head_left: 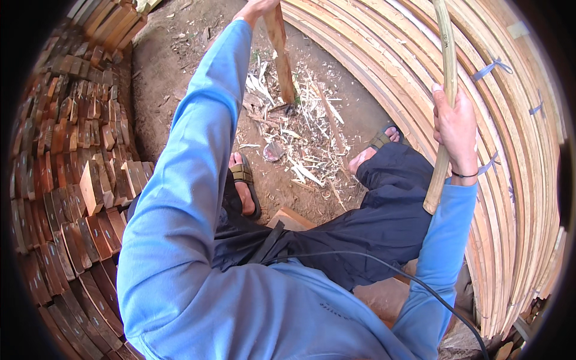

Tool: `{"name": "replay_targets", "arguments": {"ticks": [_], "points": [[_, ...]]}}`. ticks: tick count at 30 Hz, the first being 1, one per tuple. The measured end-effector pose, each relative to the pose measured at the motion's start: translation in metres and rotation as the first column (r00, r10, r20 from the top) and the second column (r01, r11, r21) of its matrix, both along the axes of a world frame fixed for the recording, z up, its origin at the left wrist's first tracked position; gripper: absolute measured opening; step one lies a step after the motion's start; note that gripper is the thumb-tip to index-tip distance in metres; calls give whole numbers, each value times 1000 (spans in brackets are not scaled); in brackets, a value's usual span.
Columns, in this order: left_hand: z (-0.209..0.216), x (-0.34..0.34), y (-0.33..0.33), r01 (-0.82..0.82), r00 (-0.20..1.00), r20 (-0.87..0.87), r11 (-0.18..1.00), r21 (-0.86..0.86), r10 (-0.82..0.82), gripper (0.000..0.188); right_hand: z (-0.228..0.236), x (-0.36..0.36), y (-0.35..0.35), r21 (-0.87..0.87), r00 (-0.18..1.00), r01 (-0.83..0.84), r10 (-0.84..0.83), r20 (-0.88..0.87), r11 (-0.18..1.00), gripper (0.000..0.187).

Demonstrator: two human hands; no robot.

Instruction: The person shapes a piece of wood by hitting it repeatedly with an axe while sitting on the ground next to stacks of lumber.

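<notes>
Left hand (259,7) holding wooden stake (280,57) up, right hand (457,123) gripping long wooden handle (449,63). Shavings (305,172) lying near stake's foot: some cutting looking done, rest unclear.

1. Handle (449,63): wood, smooth, faint sheen.
2. Timber piece (280,54): bare wood, matt, rough-looking.
3. Long planks (384,78): bare wood, unpainted, matt.
4. Stacked boards (75,243): wood, dull, rough ends.
5. Shavings (308,172): wood, matt.
6. Shirt (192,168): cloth, matt.
7. Trousers (390,210): cloth, matt, creased.
8. Cable (384,264): smooth, plastic-looking.
9. Ground (159,78): bare earth, matt, uneven.
</notes>
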State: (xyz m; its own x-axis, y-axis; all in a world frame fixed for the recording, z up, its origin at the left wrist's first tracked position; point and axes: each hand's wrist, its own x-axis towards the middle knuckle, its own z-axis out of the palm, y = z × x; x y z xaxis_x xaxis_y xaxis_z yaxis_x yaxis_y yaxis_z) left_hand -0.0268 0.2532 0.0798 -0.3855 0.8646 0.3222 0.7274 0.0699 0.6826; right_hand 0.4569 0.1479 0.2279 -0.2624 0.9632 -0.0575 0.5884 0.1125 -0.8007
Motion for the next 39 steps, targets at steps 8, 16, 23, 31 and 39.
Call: {"name": "replay_targets", "arguments": {"ticks": [8,16,23,31,39], "points": [[19,-30,-23,-61,976,-214,985,-161,25,44,2,3,-3,23,999,9,-9,36,1000,22],[29,-2,-42,-69,952,-300,997,-19,60,41,-3,12,-1,12,999,13,-13,43,1000,26],[35,13,-40,-79,985,-161,993,-90,64,37,-4,14,-1,63,992,10,-18,124,998,31],[29,6,-38,-79,984,-162,995,-63,68,35,-5,14,-3,77,994,15,-23,104,997,31],[25,0,-43,-43,979,-200,999,-10,40,35,-6,12,-3,50,996,10,-15,93,999,29]]}}
